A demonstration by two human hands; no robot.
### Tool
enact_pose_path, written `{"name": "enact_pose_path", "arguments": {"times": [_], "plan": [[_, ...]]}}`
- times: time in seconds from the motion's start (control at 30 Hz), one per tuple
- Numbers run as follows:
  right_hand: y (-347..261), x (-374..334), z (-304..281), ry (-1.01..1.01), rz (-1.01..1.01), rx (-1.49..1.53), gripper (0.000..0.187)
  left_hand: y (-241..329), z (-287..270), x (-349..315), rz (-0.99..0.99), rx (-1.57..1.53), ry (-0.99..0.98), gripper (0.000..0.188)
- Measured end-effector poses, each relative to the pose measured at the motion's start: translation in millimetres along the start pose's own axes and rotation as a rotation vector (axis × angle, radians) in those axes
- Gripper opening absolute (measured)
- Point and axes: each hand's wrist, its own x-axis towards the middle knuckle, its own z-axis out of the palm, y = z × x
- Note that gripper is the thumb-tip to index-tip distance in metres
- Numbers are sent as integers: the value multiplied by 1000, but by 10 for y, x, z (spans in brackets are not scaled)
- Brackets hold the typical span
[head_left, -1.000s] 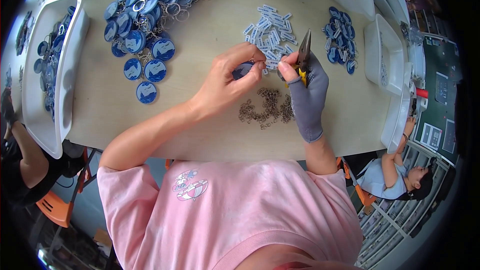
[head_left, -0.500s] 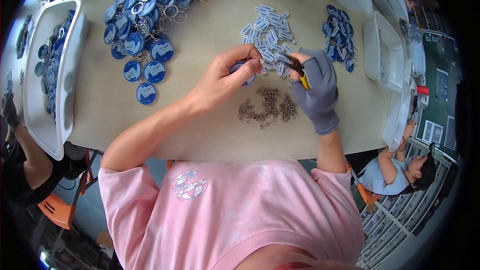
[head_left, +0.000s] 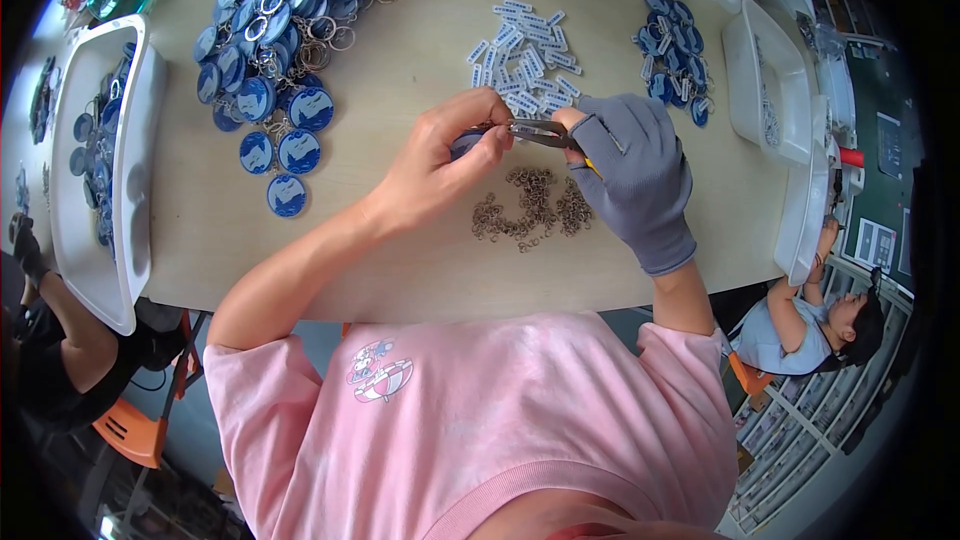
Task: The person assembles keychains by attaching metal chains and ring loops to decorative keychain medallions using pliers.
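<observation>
Between thumb and forefinger, my left hand (head_left: 450,143) pinches a round blue keychain (head_left: 466,143), mostly covered by the fingers. My right hand (head_left: 637,175), in a grey fingerless glove, grips pliers (head_left: 541,132) with yellow-and-black handles. The plier jaws reach to the left fingertips and meet a small metal part there, too small to make out. Just beyond the hands lies a pile of small white printed tags (head_left: 524,55). Nearer to me, a heap of small metal rings (head_left: 530,208) is spread on the table (head_left: 390,265).
Blue disc keychains with rings (head_left: 285,60) are heaped at the far left, beside a white tray (head_left: 140,190) of more. A smaller keychain pile (head_left: 672,55) lies right, near a white bin (head_left: 745,90). Other people sit at both sides.
My right hand has turned, bringing the plier jaws left onto the piece at my left fingertips. My left hand keeps its pinch. The whole view has shifted slightly.
</observation>
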Motion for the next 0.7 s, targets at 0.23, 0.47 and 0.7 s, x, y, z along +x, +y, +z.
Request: {"name": "enact_pose_path", "arguments": {"times": [0.23, 0.47, 0.7], "plan": [[-7, -5, -43, -49, -13, 3, 41, -9, -20, 1, -30, 2, -37, 16], [-6, -4, -94, -107, -13, 63, 37, 0, -31, 12, 37, 24, -103, 15], [-3, -1, -118, -105, 0, 115, 33, -11, -88, 33, 167, 164, -155, 15]]}}
